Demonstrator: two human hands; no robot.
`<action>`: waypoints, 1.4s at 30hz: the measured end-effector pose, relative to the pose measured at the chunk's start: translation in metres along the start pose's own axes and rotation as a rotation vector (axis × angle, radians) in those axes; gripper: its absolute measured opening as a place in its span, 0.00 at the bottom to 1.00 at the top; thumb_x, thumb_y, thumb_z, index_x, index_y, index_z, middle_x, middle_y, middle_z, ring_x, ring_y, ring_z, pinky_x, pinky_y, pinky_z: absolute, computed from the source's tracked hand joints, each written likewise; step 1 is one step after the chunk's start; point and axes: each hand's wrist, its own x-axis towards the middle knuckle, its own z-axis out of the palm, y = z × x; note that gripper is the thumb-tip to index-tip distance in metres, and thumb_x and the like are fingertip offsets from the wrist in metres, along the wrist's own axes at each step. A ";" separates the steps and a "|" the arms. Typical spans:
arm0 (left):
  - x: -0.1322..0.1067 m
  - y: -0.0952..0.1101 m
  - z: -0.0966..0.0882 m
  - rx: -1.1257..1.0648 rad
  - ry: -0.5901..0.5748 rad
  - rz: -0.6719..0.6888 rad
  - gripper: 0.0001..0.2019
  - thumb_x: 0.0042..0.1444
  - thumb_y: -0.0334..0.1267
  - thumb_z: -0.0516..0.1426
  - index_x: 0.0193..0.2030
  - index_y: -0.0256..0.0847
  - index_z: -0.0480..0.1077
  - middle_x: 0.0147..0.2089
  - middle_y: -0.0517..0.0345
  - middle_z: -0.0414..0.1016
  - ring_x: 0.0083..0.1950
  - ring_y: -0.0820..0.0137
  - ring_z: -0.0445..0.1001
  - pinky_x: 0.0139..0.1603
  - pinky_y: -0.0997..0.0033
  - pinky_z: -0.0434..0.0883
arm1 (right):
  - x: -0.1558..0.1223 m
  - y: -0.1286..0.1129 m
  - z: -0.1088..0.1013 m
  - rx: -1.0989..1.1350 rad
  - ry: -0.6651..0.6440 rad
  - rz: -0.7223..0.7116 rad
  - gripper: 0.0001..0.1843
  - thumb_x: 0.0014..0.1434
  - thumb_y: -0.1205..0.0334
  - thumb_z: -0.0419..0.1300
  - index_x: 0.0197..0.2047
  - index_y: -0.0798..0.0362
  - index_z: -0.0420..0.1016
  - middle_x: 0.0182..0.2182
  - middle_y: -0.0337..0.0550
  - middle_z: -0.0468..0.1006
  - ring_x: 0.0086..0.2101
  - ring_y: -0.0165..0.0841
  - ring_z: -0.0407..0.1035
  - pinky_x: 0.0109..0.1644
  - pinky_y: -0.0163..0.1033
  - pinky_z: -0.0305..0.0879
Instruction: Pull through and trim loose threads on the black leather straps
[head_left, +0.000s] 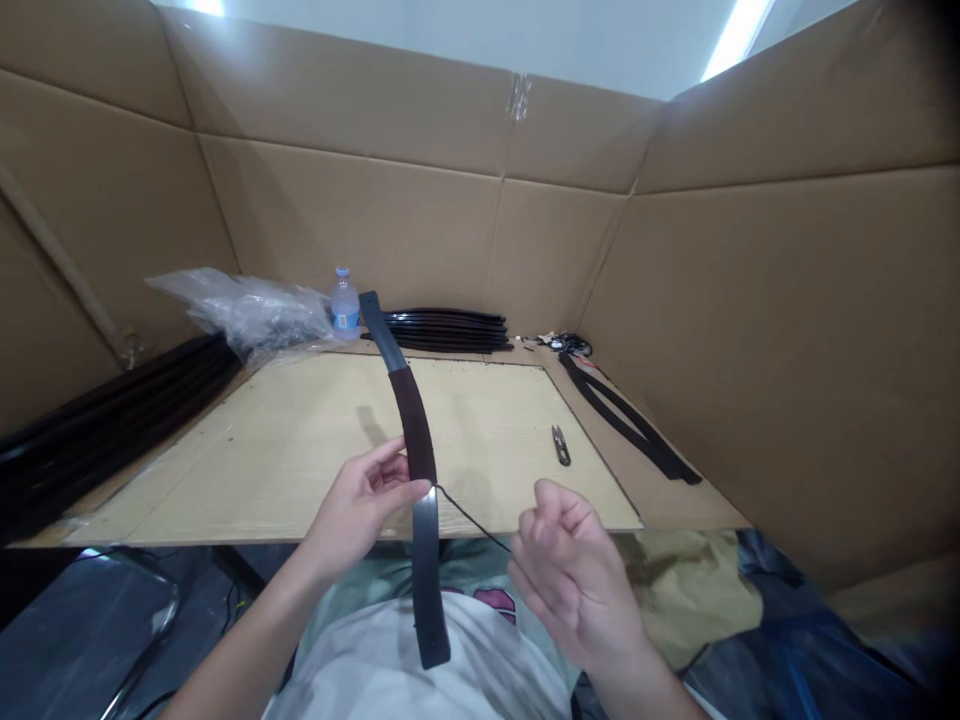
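Note:
My left hand (375, 500) pinches a long, curved black strip (427, 560) near its middle, thumb in front and fingers behind. A dark brown wrap (412, 420) covers the strip's central part, while both ends are bare and black. From the lower edge of the wrap a thin dark cord (472, 520) runs taut to my right hand (574, 575). That hand is closed in a fist around the cord, whose far end is hidden. The strip stands nearly upright in view, its lower end over my lap and its upper end above the table.
Thread snips (561, 446) lie on the pale board (277, 450). Two dark strips (630, 420) rest at right, with a small tangle of black cord (571, 344) behind. At the back are stacked black strips (450, 330), a water bottle (345, 308) and plastic bags (255, 310). Cardboard walls (375, 210) enclose the table.

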 end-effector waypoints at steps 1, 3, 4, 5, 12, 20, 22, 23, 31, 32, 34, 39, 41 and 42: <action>0.000 0.000 0.000 -0.006 -0.005 -0.006 0.21 0.49 0.36 0.61 0.51 0.40 0.68 0.44 0.55 0.75 0.45 0.65 0.71 0.47 0.67 0.66 | 0.007 0.001 -0.008 -0.150 0.011 -0.056 0.18 0.55 0.58 0.60 0.20 0.53 0.59 0.08 0.26 0.54 0.09 0.20 0.43 0.13 0.26 0.45; 0.000 -0.001 -0.002 -0.012 -0.007 -0.021 0.22 0.48 0.37 0.61 0.52 0.40 0.68 0.44 0.54 0.75 0.46 0.64 0.70 0.48 0.66 0.66 | 0.026 0.001 -0.034 -0.628 0.049 -0.143 0.20 0.59 0.56 0.56 0.18 0.55 0.61 0.12 0.35 0.64 0.15 0.23 0.57 0.21 0.29 0.57; 0.000 -0.001 -0.003 -0.011 -0.006 -0.029 0.22 0.49 0.37 0.61 0.52 0.40 0.67 0.43 0.54 0.75 0.46 0.64 0.70 0.49 0.65 0.66 | 0.036 -0.001 -0.052 -0.875 0.090 -0.176 0.15 0.59 0.57 0.55 0.24 0.56 0.67 0.18 0.39 0.70 0.21 0.27 0.65 0.27 0.31 0.62; 0.000 -0.001 -0.004 -0.009 -0.005 -0.036 0.22 0.49 0.37 0.61 0.52 0.40 0.67 0.43 0.54 0.75 0.46 0.63 0.70 0.49 0.65 0.66 | 0.047 -0.006 -0.074 -1.095 0.159 -0.199 0.10 0.59 0.58 0.55 0.35 0.56 0.71 0.26 0.43 0.74 0.28 0.30 0.69 0.33 0.34 0.64; 0.000 0.003 -0.012 0.015 0.015 -0.064 0.25 0.47 0.39 0.61 0.54 0.38 0.66 0.42 0.52 0.74 0.46 0.61 0.70 0.49 0.60 0.65 | 0.085 -0.076 -0.218 -1.961 0.536 0.075 0.22 0.55 0.72 0.51 0.53 0.68 0.66 0.48 0.67 0.70 0.49 0.44 0.66 0.51 0.41 0.59; -0.001 0.002 -0.015 0.022 0.029 -0.036 0.22 0.46 0.39 0.62 0.50 0.38 0.69 0.39 0.54 0.74 0.42 0.62 0.71 0.43 0.65 0.66 | 0.092 -0.105 -0.261 -2.032 0.483 0.234 0.28 0.49 0.79 0.52 0.55 0.61 0.67 0.43 0.62 0.75 0.45 0.42 0.69 0.45 0.38 0.59; -0.001 0.002 -0.015 0.018 0.019 -0.044 0.23 0.47 0.38 0.61 0.51 0.38 0.68 0.40 0.54 0.74 0.42 0.64 0.70 0.43 0.65 0.66 | 0.097 -0.104 -0.262 -2.029 0.512 0.239 0.30 0.48 0.77 0.56 0.56 0.63 0.65 0.43 0.63 0.74 0.44 0.43 0.69 0.44 0.38 0.59; 0.000 0.003 -0.016 0.015 0.012 -0.048 0.22 0.47 0.38 0.61 0.51 0.38 0.68 0.41 0.54 0.74 0.42 0.64 0.70 0.44 0.65 0.65 | 0.099 -0.104 -0.262 -2.024 0.521 0.238 0.31 0.46 0.75 0.58 0.56 0.64 0.65 0.43 0.63 0.75 0.44 0.44 0.69 0.43 0.38 0.59; 0.001 0.002 -0.020 -0.030 0.024 -0.064 0.24 0.46 0.35 0.61 0.52 0.36 0.68 0.40 0.54 0.73 0.42 0.65 0.70 0.44 0.66 0.64 | 0.091 -0.097 -0.227 -1.916 0.545 0.224 0.18 0.52 0.54 0.55 0.25 0.62 0.75 0.21 0.51 0.74 0.25 0.37 0.68 0.28 0.36 0.56; 0.001 0.002 -0.020 -0.036 0.014 -0.060 0.22 0.46 0.35 0.61 0.51 0.36 0.68 0.40 0.54 0.73 0.42 0.65 0.70 0.44 0.66 0.64 | 0.087 -0.093 -0.219 -1.900 0.559 0.218 0.20 0.54 0.52 0.53 0.23 0.61 0.73 0.19 0.49 0.73 0.23 0.35 0.67 0.27 0.36 0.55; 0.000 0.003 -0.020 -0.042 0.011 -0.048 0.21 0.46 0.34 0.61 0.49 0.35 0.69 0.40 0.54 0.73 0.42 0.65 0.70 0.44 0.66 0.64 | 0.076 -0.079 -0.199 -1.839 0.561 0.187 0.23 0.56 0.50 0.50 0.22 0.59 0.71 0.17 0.45 0.70 0.21 0.33 0.64 0.26 0.35 0.54; -0.002 0.003 -0.020 -0.040 0.023 -0.016 0.18 0.46 0.36 0.61 0.46 0.36 0.70 0.40 0.53 0.73 0.43 0.63 0.70 0.44 0.65 0.65 | 0.045 -0.029 -0.122 -1.188 0.329 -0.025 0.18 0.53 0.48 0.57 0.26 0.57 0.68 0.20 0.40 0.70 0.24 0.32 0.64 0.29 0.34 0.58; -0.002 0.004 -0.019 -0.044 0.028 -0.007 0.18 0.46 0.36 0.61 0.46 0.36 0.70 0.39 0.53 0.74 0.43 0.63 0.70 0.44 0.65 0.66 | 0.034 -0.007 -0.088 -1.028 0.236 -0.030 0.16 0.54 0.51 0.58 0.32 0.58 0.71 0.30 0.44 0.74 0.33 0.35 0.68 0.38 0.35 0.60; -0.003 0.005 -0.019 -0.047 0.032 -0.004 0.19 0.46 0.36 0.61 0.47 0.37 0.70 0.39 0.54 0.74 0.44 0.63 0.70 0.44 0.65 0.66 | 0.029 0.003 -0.073 -0.959 0.183 -0.014 0.15 0.56 0.52 0.57 0.36 0.58 0.71 0.34 0.46 0.75 0.38 0.36 0.68 0.43 0.36 0.60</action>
